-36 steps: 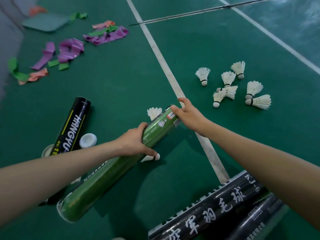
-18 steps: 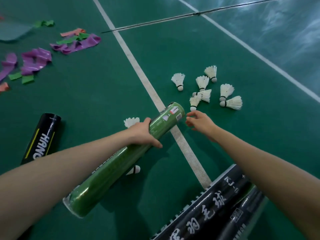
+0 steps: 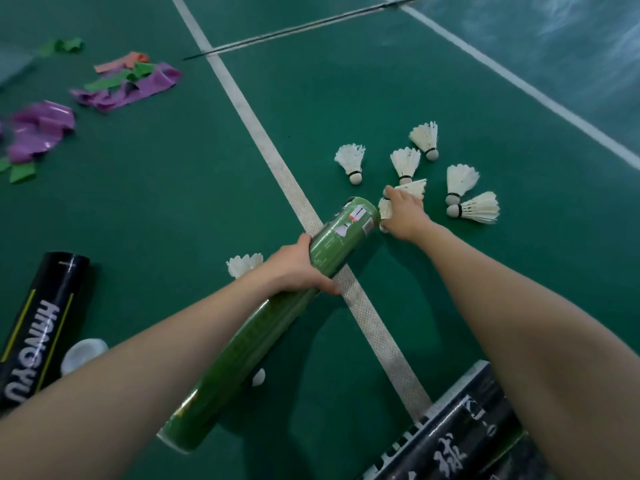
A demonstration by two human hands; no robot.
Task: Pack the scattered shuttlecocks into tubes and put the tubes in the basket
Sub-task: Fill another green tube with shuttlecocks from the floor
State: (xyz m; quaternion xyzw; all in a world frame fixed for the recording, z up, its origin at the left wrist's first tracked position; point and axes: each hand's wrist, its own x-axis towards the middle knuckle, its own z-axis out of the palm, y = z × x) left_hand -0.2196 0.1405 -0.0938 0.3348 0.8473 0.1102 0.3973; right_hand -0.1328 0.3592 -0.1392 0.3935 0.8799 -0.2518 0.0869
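My left hand (image 3: 294,271) grips a long green shuttlecock tube (image 3: 249,337) near its far end and holds it slanted above the court floor, its open mouth pointing at the shuttlecocks. My right hand (image 3: 403,213) lies just past that mouth, its fingers curled over a white shuttlecock (image 3: 384,210) on the floor. Several more white shuttlecocks (image 3: 459,181) are scattered around and beyond it. Another one (image 3: 242,265) peeks out behind my left wrist, and a further one (image 3: 258,377) lies under the tube. No basket is in view.
A black HANGYU tube (image 3: 38,323) with a white cap (image 3: 83,353) beside it lies at the left. More black tubes (image 3: 450,438) lie at the bottom right. Purple, green and pink wrapper scraps (image 3: 128,88) litter the far left. A thin dark rod (image 3: 311,26) crosses the white court line.
My right hand left the tube's mouth and reached forward onto the cluster of shuttlecocks. The left hand kept its grip on the green tube while the view shifted toward the shuttlecocks.
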